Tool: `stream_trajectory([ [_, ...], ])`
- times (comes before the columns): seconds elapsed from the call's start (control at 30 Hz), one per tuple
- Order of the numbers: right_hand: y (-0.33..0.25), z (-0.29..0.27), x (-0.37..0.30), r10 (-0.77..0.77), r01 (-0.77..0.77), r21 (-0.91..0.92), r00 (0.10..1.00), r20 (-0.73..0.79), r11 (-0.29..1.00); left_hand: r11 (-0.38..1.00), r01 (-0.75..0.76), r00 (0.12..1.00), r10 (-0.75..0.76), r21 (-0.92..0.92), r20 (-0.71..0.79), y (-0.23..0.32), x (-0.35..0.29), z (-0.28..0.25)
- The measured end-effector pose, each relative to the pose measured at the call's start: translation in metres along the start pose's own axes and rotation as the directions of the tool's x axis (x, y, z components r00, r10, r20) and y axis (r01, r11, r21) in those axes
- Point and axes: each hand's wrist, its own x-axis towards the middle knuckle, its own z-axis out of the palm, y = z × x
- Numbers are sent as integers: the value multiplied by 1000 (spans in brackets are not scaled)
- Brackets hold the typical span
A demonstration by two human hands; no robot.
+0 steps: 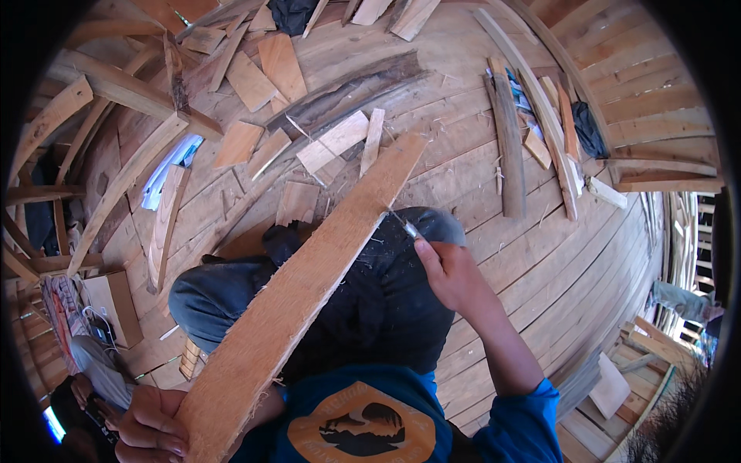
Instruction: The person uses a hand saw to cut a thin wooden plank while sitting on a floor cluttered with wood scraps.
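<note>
A long, flat wooden board with rough, splintery edges slants across my lap, from the lower left up to the right. My left hand is closed around the lower end of it. In my right hand is a slim hand tool with a pale handle and a thin, dark metal tip; its exact kind is too small to make out. That tip meets the board's right edge near the upper end. Wood shavings and crumbs lie on my dark trousers under the board.
Offcuts and a curved dark plank lie on the plank floor ahead. Long boards lie to the right. Curved timbers rise at the left. Near a cardboard box, another person's grey-trousered leg shows.
</note>
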Motion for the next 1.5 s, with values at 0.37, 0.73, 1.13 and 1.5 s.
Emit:
stream_trajectory([
  [0.37, 16, -35, 43, 42, -43, -294, 999, -8, 955, 998, 56, 998, -56, -4, -2, -17, -5, 6],
  [0.73, 52, -53, 90, 47, -30, -175, 994, 94, 984, 998, 67, 997, -67, -8, 26, -39, -3, 24],
  [1.13, 89, -49, 114, 36, -32, -70, 997, 64, 997, 997, 81, 995, -81, 7, 61, -61, -5, 45],
  [1.5, 85, -47, 108, -115, 115, -9, 992, 51, 993, 993, 121, 990, -121, 7, 71, -74, -7, 51],
])
